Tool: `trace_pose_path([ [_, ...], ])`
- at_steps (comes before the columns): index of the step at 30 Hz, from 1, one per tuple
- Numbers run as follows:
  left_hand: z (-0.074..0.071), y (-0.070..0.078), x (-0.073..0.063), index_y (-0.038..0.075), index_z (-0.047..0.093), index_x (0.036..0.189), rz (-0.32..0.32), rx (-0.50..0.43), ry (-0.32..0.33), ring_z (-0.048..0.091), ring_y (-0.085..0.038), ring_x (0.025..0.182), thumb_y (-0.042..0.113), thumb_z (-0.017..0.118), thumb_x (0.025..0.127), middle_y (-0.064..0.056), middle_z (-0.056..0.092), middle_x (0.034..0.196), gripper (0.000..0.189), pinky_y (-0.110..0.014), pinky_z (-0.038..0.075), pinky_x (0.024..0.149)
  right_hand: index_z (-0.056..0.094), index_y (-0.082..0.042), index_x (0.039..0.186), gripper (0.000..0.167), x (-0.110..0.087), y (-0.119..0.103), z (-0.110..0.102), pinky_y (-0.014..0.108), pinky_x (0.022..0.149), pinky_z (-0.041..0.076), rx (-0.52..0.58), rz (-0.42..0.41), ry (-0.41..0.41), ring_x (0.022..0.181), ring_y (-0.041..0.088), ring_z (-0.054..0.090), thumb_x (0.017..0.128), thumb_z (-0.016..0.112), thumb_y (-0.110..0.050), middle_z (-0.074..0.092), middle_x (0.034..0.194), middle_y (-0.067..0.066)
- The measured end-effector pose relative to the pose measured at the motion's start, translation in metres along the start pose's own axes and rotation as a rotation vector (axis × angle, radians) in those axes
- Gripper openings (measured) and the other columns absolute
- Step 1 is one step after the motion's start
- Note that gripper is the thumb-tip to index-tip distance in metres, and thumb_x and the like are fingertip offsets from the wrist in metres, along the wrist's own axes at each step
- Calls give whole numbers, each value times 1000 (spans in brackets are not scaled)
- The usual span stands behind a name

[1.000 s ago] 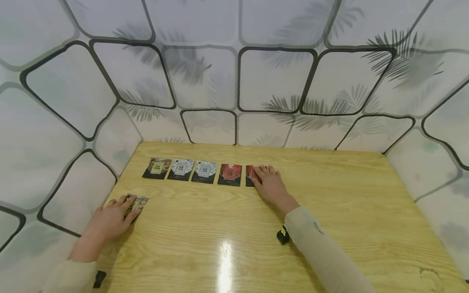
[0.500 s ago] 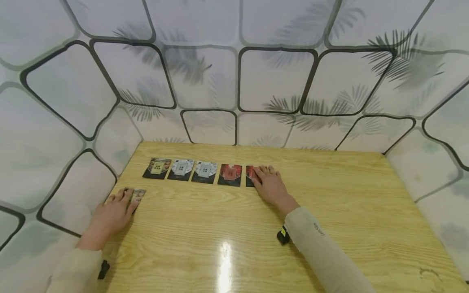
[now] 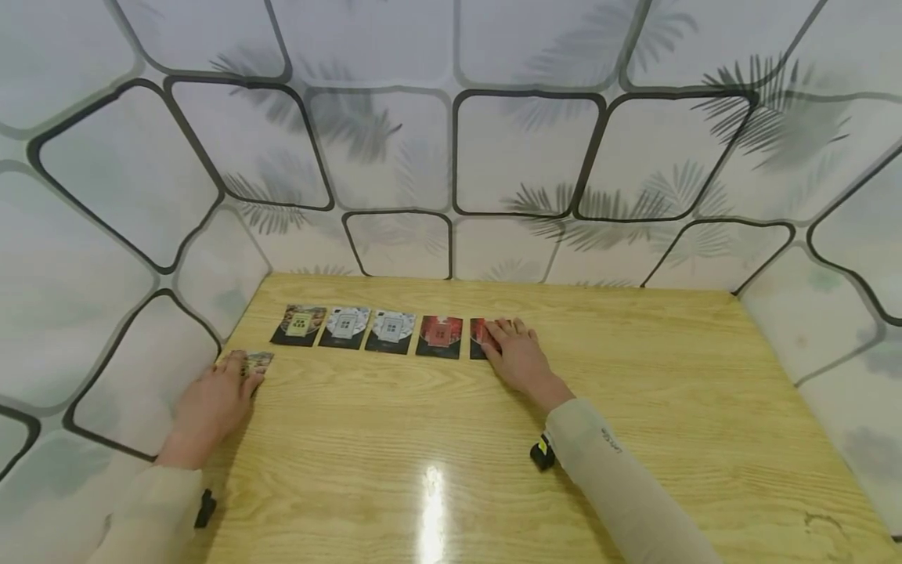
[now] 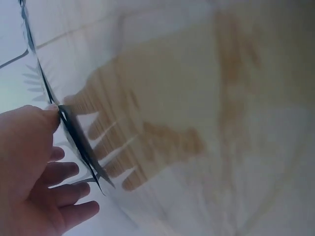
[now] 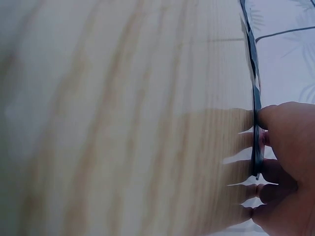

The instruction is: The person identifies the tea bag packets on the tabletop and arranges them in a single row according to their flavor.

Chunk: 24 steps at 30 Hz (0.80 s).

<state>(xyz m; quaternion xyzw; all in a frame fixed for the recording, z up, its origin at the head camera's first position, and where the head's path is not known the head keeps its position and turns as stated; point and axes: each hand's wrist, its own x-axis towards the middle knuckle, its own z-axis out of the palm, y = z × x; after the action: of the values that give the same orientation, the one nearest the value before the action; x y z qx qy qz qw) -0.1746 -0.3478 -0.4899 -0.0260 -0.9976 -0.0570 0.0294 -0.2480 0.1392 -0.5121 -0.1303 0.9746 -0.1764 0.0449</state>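
Note:
My left hand [image 3: 214, 395] lies over a small flat printed packet [image 3: 261, 361] at the table's left edge, thumb and fingers spread on top. The left wrist view shows the thumb at one end of this packet [image 4: 78, 137], close over the glossy table. My right hand [image 3: 520, 356] rests with outstretched fingers on a red and black packet [image 3: 477, 345], hiding most of it. Left of it, in one row, lie another red and black packet [image 3: 440, 337], two white and black packets [image 3: 390, 330] and a brownish packet with a yellow label [image 3: 299, 323].
The glossy wooden table [image 3: 395, 439] meets a patterned wall [image 3: 521, 157] just behind the row, with more wall along the left and right sides. Dark wrist straps [image 3: 543, 453] show at both sleeves.
The left hand has slid the packet away from me, up the table's left edge toward the row. The right hand stays in place on its red packet.

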Motion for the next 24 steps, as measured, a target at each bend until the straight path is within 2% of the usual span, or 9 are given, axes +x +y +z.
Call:
trace_pose_path([
  [1,0,1,0,-18,49,143,2,2,26,55,-64,118,29,51,113,-44,55,137,55,-72,49,94,37,-11,165,59,0,1,0,69,126,23,-3,-2,0,159,50,24,114,45,-39,35,170,22],
  [4,-1,7,0,-15,63,120,29,-28,61,66,-59,95,26,52,111,-40,68,108,44,-67,55,77,37,-12,165,58,-3,5,-2,69,127,23,-11,18,1,159,49,24,114,45,-38,35,170,21],
  [5,0,8,0,-13,65,114,36,-36,60,68,-57,89,26,52,111,-38,70,100,41,-66,55,72,38,-12,165,58,-4,6,-3,69,127,23,-14,24,3,159,49,24,114,45,-38,35,170,21],
  [7,-1,9,1,-12,66,110,47,-51,44,69,-56,84,24,51,110,-36,70,94,39,-65,55,69,37,-12,165,58,-5,8,-5,69,127,22,-8,33,4,159,49,23,114,45,-38,35,170,21],
  [8,-1,9,1,-13,65,113,46,-63,25,69,-57,87,24,50,110,-38,70,97,40,-66,55,72,37,-12,165,58,-4,9,-5,69,127,21,-4,30,3,159,50,23,114,45,-38,34,170,21],
  [10,-2,7,1,-15,64,124,45,-63,-6,67,-60,100,24,50,110,-41,68,115,43,-68,55,83,37,-11,165,59,-3,9,-5,70,127,21,-3,11,1,159,51,23,114,44,-39,34,170,22],
  [13,-4,3,2,-20,52,141,61,-66,-47,59,-64,119,24,49,111,-45,55,137,52,-71,50,97,36,-11,166,59,-1,8,-3,69,127,21,-6,0,-4,159,51,23,114,43,-39,34,170,22],
  [18,-6,-3,8,-22,44,146,96,-77,-97,50,-66,129,23,48,112,-47,45,147,57,-72,45,106,36,-11,166,59,2,5,2,69,127,21,-3,0,-1,159,50,23,114,44,-39,34,170,21],
  [24,-5,-14,17,-21,35,152,72,-113,-152,37,-71,136,25,42,114,-48,34,153,60,-75,37,112,36,-12,166,59,2,0,3,69,127,22,9,-5,3,158,51,23,114,45,-38,35,170,22],
])
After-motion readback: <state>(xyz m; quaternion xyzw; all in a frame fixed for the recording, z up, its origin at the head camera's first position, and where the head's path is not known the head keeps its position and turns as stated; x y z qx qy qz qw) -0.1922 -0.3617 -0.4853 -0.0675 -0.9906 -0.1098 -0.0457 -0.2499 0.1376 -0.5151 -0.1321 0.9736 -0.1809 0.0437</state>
